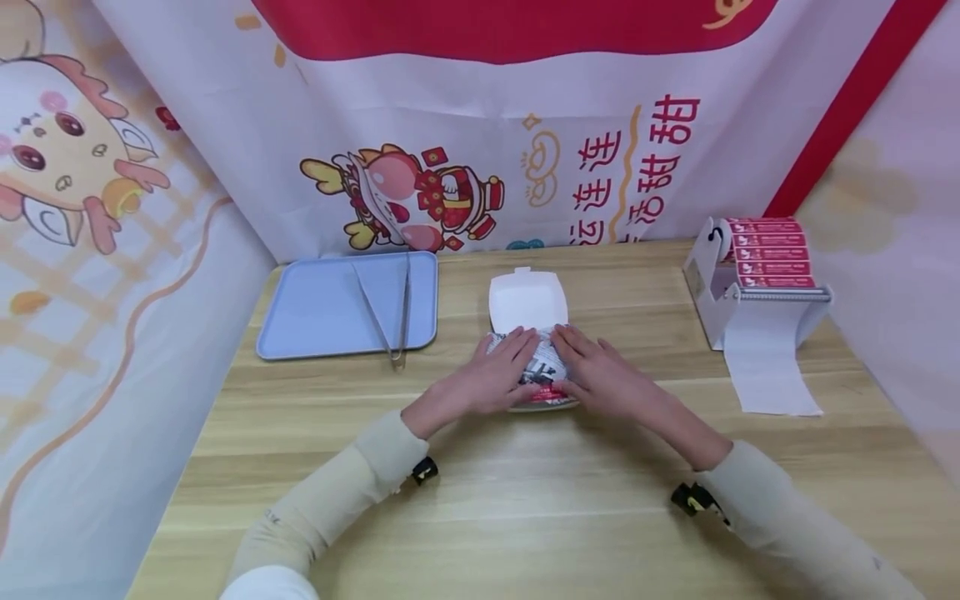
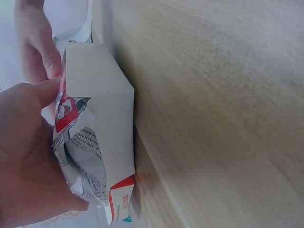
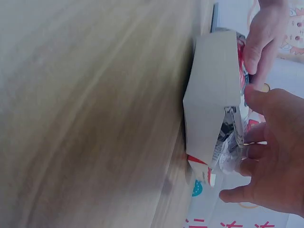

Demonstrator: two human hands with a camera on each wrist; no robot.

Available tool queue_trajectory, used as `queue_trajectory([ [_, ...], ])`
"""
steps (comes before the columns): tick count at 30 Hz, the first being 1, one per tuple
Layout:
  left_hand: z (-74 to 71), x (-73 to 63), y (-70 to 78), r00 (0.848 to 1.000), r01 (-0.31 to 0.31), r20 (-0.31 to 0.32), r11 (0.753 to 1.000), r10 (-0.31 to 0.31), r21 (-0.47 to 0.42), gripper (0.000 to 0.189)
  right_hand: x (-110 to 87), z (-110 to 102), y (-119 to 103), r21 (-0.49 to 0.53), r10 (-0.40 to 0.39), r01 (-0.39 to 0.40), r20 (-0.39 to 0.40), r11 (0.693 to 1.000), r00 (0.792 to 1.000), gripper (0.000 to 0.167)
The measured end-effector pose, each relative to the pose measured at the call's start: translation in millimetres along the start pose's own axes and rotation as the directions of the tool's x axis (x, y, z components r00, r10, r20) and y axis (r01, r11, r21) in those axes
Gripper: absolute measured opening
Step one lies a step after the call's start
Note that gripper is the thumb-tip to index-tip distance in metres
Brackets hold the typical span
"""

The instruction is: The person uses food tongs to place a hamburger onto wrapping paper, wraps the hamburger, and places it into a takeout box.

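Note:
A packet in printed newspaper-style wrapping (image 1: 546, 365) sits in a small white carton (image 2: 102, 76), whose lid (image 1: 528, 302) stands open toward the wall. On the packet's left side rests my left hand (image 1: 497, 377), fingers extended over the wrapping. From the right, my right hand (image 1: 603, 375) presses on it with fingers spread. Both thumbs touch the packet's near part, where a red patch (image 2: 68, 114) shows. In the right wrist view the carton's pale side (image 3: 213, 71) stands on the table, with wrapping bulging above its edge. Whatever the wrapping encloses is hidden.
At the back left lies a blue tray (image 1: 315, 308), with metal tongs (image 1: 406, 321) lying across its right part and over its front edge. A label dispenser (image 1: 708, 283) with a red-printed roll (image 1: 772, 254) stands at right, its white strip (image 1: 768, 367) hanging onto the table (image 1: 525, 517).

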State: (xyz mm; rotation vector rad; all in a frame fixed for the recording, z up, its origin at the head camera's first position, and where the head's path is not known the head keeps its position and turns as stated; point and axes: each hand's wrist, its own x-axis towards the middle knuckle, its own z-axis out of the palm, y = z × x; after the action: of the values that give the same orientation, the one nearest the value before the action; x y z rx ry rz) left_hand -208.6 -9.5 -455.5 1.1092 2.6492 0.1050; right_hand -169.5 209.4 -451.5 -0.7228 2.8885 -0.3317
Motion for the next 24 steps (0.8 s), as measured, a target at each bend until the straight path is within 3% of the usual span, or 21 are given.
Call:
queue_trajectory([
  [7,5.3,5.1,5.1,1.0,-0.003,-0.025,0.996,0.006,0.092,0.083,2.8,5,7,0.013,-0.021,0.021,0.035,1.0,0.999,0.076],
  [12,7.3,3.8,2.9,0.999,-0.016,-0.046,0.996,0.02,0.092,0.082,9.6,-1,25,0.169,-0.034,0.045,-0.065,0.985,0.997,0.066],
  [16,6.5,1.9,1.4,0.998,-0.022,-0.063,0.998,0.026,0.066,0.083,21.5,-3,44,0.287,-0.01,0.056,-0.159,0.956,0.987,0.049],
  [20,7.8,1.3,1.3,0.997,-0.02,-0.069,0.998,0.025,0.063,0.084,29.6,3,54,0.42,0.067,-0.008,-0.126,0.908,0.99,0.043],
  [24,9.2,2.9,1.9,0.997,-0.019,-0.072,0.998,0.024,0.068,0.084,34.2,9,55,0.51,0.154,-0.068,-0.128,0.858,0.98,0.042],
])
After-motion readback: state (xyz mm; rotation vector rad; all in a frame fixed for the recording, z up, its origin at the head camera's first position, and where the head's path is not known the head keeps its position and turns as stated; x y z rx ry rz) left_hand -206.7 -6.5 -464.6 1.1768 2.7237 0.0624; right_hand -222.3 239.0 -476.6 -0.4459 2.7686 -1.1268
